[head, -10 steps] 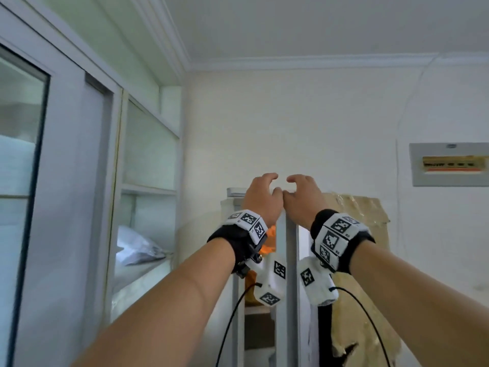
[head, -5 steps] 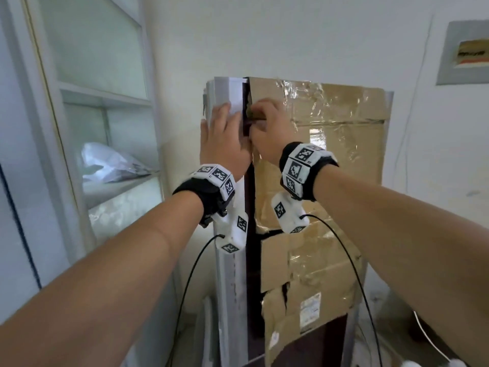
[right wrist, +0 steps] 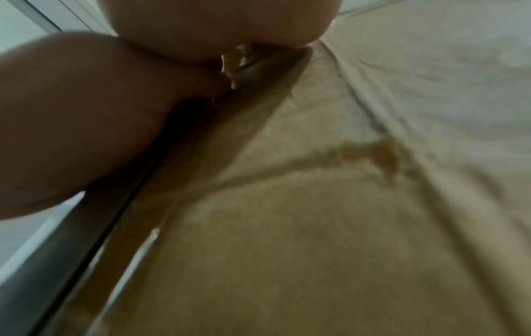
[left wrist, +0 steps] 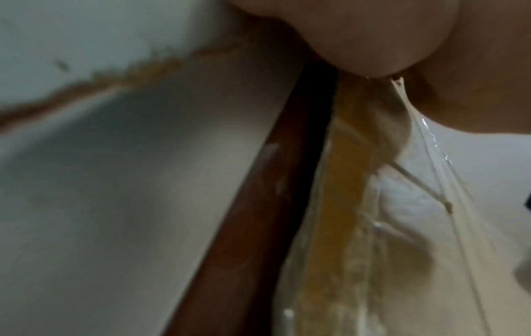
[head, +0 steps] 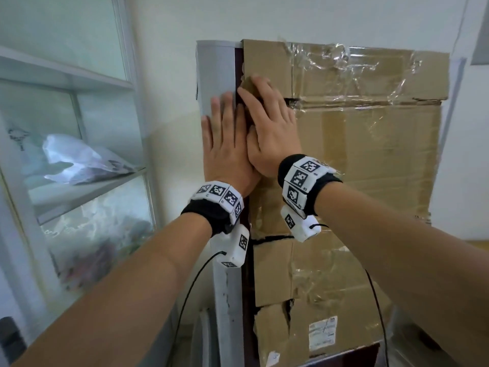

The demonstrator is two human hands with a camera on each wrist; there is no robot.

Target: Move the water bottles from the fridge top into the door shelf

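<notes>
Both hands have slid down from the fridge top edge: left hand (head: 227, 152) flat, fingers straight, on the fridge (head: 215, 75) side; right hand (head: 270, 131) spread on its cardboard-covered door (head: 370, 144). Only the wrist views show the dark door seam close up. No bottles visible.

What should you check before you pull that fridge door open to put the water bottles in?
1. Left hand steadying the fridge: ok, it lies flat on the grey side.
2. Right hand at the door's edge: ok, it lies on the cardboard beside the dark gap.
3. Fingers hooked behind the door's edge: cannot tell, the wrist views are blurred and blocked.
4. Door open: not ok, only a thin gap shows.
5. Water bottles on top of the fridge: cannot tell, the top is out of sight.
6. Wrist cables free of the door: ok, they hang loose below the hands.
</notes>
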